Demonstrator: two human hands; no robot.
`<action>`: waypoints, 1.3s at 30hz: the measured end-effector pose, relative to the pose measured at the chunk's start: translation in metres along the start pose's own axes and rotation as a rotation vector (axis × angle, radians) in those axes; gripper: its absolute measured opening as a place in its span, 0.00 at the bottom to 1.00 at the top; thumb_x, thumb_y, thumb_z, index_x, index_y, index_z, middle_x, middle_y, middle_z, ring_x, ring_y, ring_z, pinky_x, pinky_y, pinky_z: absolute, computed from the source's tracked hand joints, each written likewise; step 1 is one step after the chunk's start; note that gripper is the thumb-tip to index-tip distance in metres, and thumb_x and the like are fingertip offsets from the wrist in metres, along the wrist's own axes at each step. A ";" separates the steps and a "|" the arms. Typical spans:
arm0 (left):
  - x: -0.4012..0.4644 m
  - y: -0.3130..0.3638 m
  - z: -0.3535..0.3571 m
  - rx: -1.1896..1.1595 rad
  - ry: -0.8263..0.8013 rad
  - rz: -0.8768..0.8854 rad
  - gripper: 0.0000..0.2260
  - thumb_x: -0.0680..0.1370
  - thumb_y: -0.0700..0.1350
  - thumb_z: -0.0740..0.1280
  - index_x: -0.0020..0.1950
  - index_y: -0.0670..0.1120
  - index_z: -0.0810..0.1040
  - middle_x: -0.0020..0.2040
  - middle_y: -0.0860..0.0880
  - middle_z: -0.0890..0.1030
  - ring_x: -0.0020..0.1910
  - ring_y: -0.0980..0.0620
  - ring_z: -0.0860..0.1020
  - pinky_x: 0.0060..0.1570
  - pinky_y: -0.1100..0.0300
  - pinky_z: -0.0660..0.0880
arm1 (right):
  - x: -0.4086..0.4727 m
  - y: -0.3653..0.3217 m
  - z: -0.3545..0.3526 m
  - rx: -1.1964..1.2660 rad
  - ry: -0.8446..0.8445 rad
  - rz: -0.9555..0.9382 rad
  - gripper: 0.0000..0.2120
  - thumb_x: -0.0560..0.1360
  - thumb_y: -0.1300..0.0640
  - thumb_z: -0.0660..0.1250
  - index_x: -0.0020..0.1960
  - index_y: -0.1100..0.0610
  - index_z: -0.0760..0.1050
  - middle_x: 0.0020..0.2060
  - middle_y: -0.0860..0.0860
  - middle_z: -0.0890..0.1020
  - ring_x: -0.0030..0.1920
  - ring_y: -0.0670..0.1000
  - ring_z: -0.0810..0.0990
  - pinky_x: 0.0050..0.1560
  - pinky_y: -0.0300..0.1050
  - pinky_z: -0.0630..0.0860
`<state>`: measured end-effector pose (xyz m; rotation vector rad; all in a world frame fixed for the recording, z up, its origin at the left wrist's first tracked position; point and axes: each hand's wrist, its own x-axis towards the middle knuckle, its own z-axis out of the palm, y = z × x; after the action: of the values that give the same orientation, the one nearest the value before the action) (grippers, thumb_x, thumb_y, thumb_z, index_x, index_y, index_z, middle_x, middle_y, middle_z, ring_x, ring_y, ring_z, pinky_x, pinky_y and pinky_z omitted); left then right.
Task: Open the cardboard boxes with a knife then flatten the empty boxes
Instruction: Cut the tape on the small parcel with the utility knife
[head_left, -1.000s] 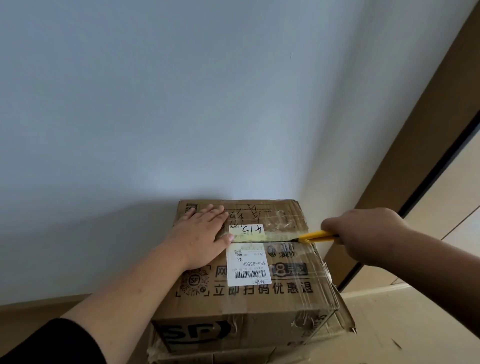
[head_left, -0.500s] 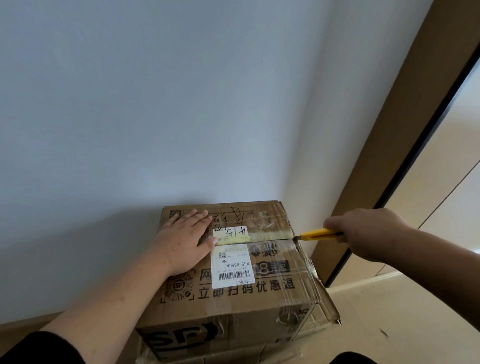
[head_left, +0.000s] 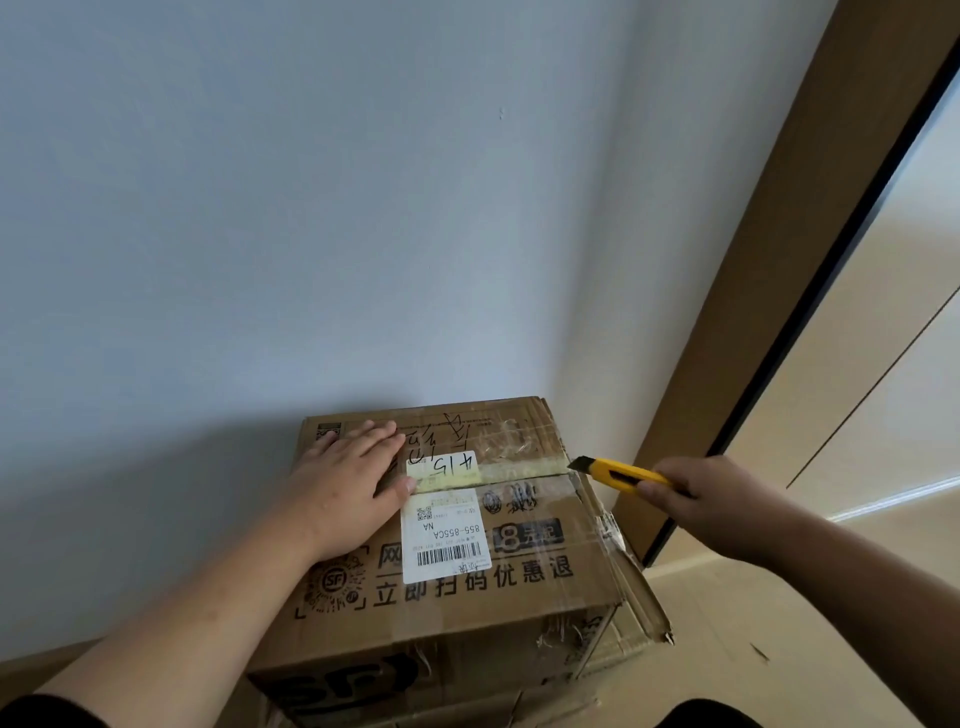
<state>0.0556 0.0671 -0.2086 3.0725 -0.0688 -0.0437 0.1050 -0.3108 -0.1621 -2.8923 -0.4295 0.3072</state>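
A taped brown cardboard box (head_left: 524, 587) with a white shipping label and a yellow note stands against the wall. My left hand (head_left: 347, 486) lies flat on its top, fingers straight, pressing down left of the yellow note. My right hand (head_left: 711, 506) grips a yellow utility knife (head_left: 618, 474). The knife's tip sits just off the right end of the taped centre seam, at the box's right edge. The blade itself is too small to make out.
The box rests on another flattened or lower cardboard piece (head_left: 641, 623) sticking out at the right. A pale wall (head_left: 363, 234) rises right behind it. A brown door frame (head_left: 769, 291) stands to the right, with light wooden floor (head_left: 779, 649) beside the box.
The knife has drawn slightly back to the right, clear of the box's right edge. My left hand stays flat on the box top. The view has shifted a little.
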 end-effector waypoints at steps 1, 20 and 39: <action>0.001 0.000 0.001 -0.006 0.003 -0.001 0.43 0.69 0.71 0.34 0.81 0.55 0.51 0.81 0.58 0.49 0.79 0.58 0.46 0.77 0.52 0.44 | -0.001 -0.004 0.004 0.047 -0.017 -0.011 0.14 0.80 0.39 0.57 0.44 0.46 0.75 0.35 0.48 0.80 0.36 0.48 0.80 0.42 0.51 0.80; -0.002 0.001 0.001 -0.003 0.039 -0.003 0.54 0.61 0.76 0.22 0.81 0.56 0.52 0.81 0.59 0.49 0.79 0.59 0.46 0.76 0.54 0.42 | 0.005 -0.013 0.024 0.511 -0.298 -0.185 0.30 0.83 0.57 0.60 0.78 0.37 0.53 0.51 0.47 0.80 0.50 0.48 0.82 0.47 0.42 0.81; -0.001 0.000 0.000 -0.032 0.044 -0.014 0.42 0.70 0.72 0.38 0.80 0.56 0.55 0.80 0.59 0.52 0.79 0.58 0.50 0.76 0.55 0.45 | 0.041 0.016 0.182 0.337 0.045 0.528 0.08 0.77 0.48 0.60 0.45 0.50 0.74 0.36 0.48 0.80 0.36 0.49 0.79 0.34 0.45 0.77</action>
<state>0.0544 0.0670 -0.2083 3.0403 -0.0432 0.0224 0.1054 -0.2828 -0.3475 -2.6200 0.3719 0.3498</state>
